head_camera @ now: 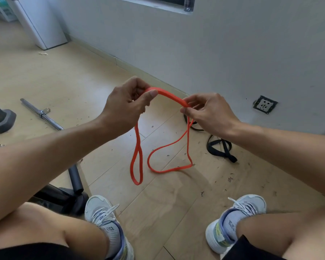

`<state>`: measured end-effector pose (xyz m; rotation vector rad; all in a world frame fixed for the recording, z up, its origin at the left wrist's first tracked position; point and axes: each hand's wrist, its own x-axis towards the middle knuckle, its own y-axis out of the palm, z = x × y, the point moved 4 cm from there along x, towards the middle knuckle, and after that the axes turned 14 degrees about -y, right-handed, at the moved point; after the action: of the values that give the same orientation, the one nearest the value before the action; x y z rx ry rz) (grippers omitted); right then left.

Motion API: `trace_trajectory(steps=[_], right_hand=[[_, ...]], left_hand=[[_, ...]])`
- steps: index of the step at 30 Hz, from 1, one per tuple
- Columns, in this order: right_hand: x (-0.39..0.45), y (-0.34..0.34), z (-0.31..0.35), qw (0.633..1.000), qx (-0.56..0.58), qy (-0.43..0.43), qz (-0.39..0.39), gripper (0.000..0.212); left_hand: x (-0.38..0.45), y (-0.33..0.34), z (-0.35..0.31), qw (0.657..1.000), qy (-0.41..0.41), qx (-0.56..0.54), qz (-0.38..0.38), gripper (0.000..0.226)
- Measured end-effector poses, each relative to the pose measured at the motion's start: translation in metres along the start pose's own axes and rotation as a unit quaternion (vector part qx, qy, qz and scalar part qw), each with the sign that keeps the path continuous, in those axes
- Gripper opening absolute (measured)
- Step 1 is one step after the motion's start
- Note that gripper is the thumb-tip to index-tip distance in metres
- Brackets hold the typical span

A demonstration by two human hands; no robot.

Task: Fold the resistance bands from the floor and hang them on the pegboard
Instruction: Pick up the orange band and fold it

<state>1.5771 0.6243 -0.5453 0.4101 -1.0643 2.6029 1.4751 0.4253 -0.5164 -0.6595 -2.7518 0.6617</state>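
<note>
Orange band: the orange resistance band [169,97] is a flat, smooth rubbery strip, doubled between the two hands in a shallow arch running left to right
Left loop: from the left hand a narrow, long loop hangs straight down, its rounded end toward the near side, above the floor
Right loop: from the right hand a wider, irregular loop drops and lies on the wooden floor [60,77]
Left hand: the left hand [127,107] pinches the arch's left end, thumb on top, fingers curled round it
Right hand: the right hand [210,112] pinches the right end between thumb and fingertips
Black band: a black resistance band [220,148], flat and matte, lies crumpled on the floor to the right, near the wall [233,53]
Floor: pale planks, scattered with dark specks
Metal bar: a shiny chrome bar [41,114] lies at left, slanting far-left to near-right
</note>
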Motion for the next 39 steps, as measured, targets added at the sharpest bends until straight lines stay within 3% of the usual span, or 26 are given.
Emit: trace_trajectory(steps=[4, 8, 18, 29, 34, 39], right_hand=[[0.006, -0.013, 0.003, 0.997, 0.033, -0.018, -0.069, 0.019], [0.007, -0.019, 0.013, 0.996, 0.053, -0.039, -0.066, 0.022], [0.004, -0.016, 0.035, 0.992, 0.094, -0.075, 0.027, 0.023], [-0.007, 0.01, 0.013, 0.981, 0.081, 0.025, 0.172, 0.023], [-0.005, 0.002, 0.007, 0.989, 0.098, 0.022, 0.11, 0.021], [0.004, -0.014, 0.011, 0.999, 0.051, -0.008, 0.01, 0.029]], left_hand=[[-0.001, -0.002, -0.005, 1.0, 0.001, -0.01, -0.002, 0.021], [-0.005, 0.004, -0.006, 0.999, -0.002, 0.02, 0.046, 0.025], [-0.012, 0.014, -0.015, 0.995, -0.004, -0.009, 0.101, 0.028], [-0.016, 0.013, -0.03, 0.993, 0.017, -0.067, 0.092, 0.031], [-0.012, 0.004, -0.028, 1.0, 0.026, -0.013, 0.012, 0.012], [-0.004, -0.012, -0.024, 0.999, 0.013, -0.003, -0.052, 0.021]])
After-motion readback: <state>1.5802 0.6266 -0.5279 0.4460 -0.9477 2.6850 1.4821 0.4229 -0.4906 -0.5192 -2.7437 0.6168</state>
